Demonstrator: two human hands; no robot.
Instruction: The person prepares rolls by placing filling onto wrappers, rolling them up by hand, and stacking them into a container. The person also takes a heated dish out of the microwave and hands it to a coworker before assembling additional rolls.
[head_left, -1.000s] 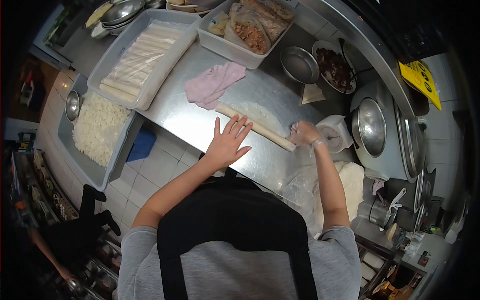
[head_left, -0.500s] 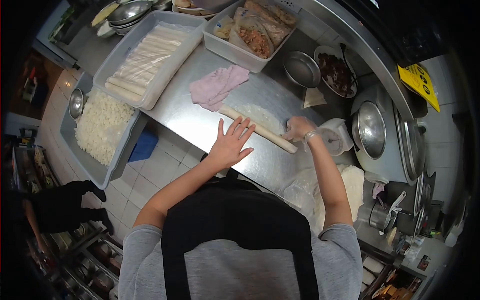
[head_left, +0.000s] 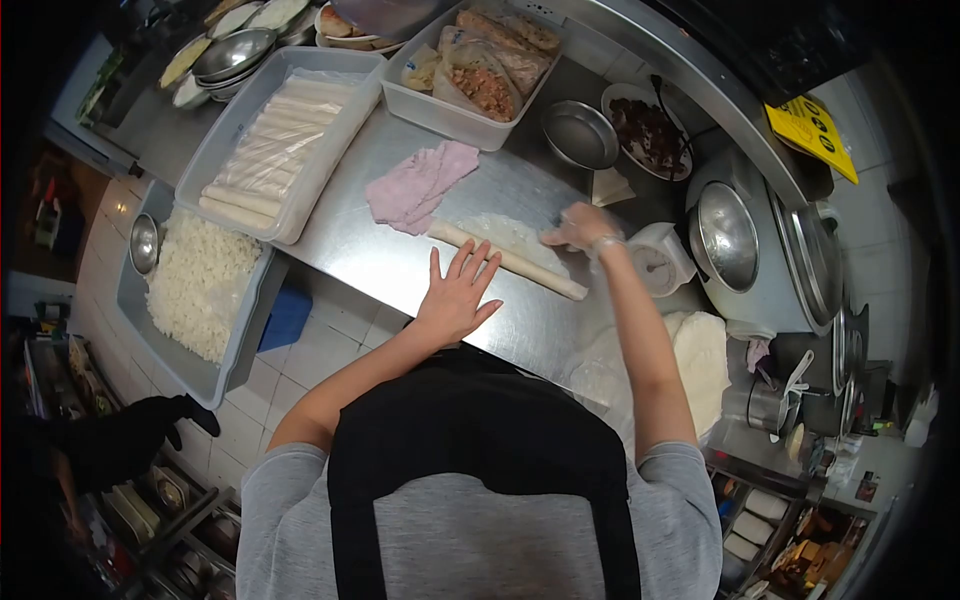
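Noted from the side of the room, clock centred on the roll, twelve away from the worker. Largest: the steel counter (head_left: 345, 235), reflective, probably slick underneath the work. At ten o'clock, a translucent tub (head_left: 321, 190) of similar rolls (head_left: 283, 115) laid side by side under film. At four, pale flat sheets (head_left: 703, 370), partly covered by clear plastic. Centre: one long pale roll (head_left: 530, 267) on the counter, lying from ten o'clock to four, its far-left end at or just beside a crumpled pink cloth (head_left: 425, 185). Handling estimate: light, soft, with little stiffness over such length; likely to sag if lifted by one end, and to dent or split under a hard pinch. Surface perhaps slightly tacky; cannot confirm by eye. Best hold: both palms beneath, spaced toward the two ends, or flat fingers along the top for turning it. Along its far side, from twelve to two, a thin whitish patch (head_left: 507, 234); film, flour or moisture, not resolved. Left hand (head_left: 453, 307), from between seven and eight: fingers spread, tips laid over the roll, no pinch. Right hand (head_left: 580, 230), two o'clock, beside the patch: fingers bunched and blurred; cannot tell whether anything is gripped.
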